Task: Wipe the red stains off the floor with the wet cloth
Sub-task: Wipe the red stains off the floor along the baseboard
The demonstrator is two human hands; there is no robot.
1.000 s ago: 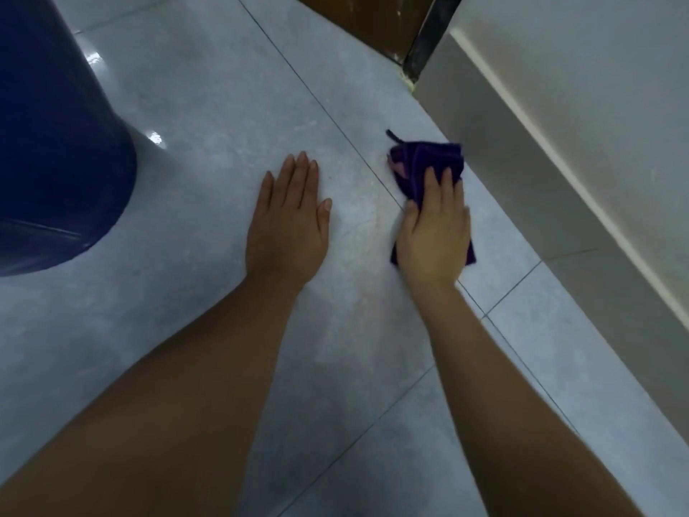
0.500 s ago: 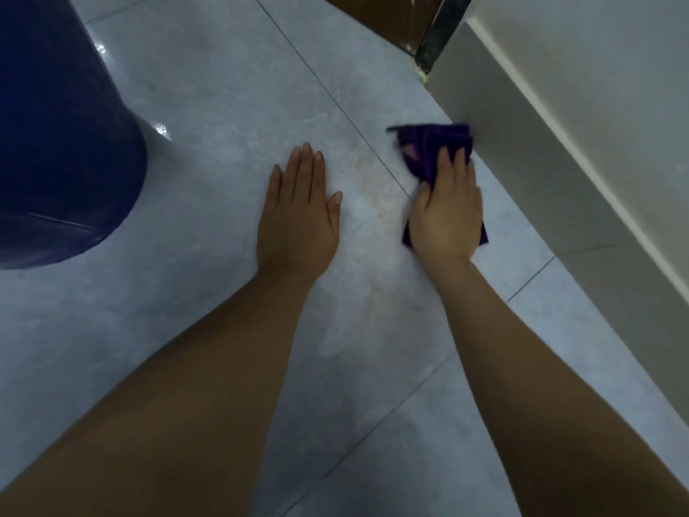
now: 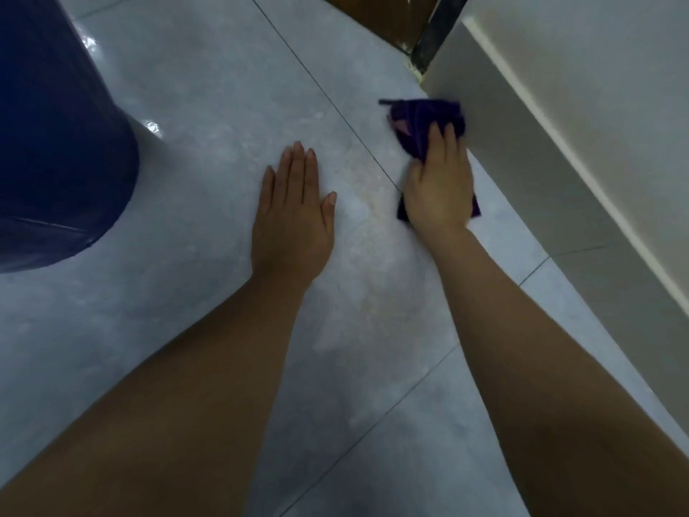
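My right hand (image 3: 438,188) presses a purple cloth (image 3: 421,119) flat onto the grey tiled floor (image 3: 208,117), close to the base of the wall. The cloth's far end sticks out past my fingertips and touches the skirting; a pinkish patch shows on it. My left hand (image 3: 294,218) lies flat on the floor, fingers together, holding nothing. Between the two hands a faint reddish-brown smear (image 3: 367,181) marks the tile along the grout line and trails toward me.
A large dark blue drum (image 3: 56,136) stands on the floor at the left. A pale wall with a skirting board (image 3: 559,173) runs along the right. A dark door frame (image 3: 434,35) and brown door are at the top.
My right hand has slid the cloth away from me and to the right, up to the skirting. The left hand stays planted on the tile.
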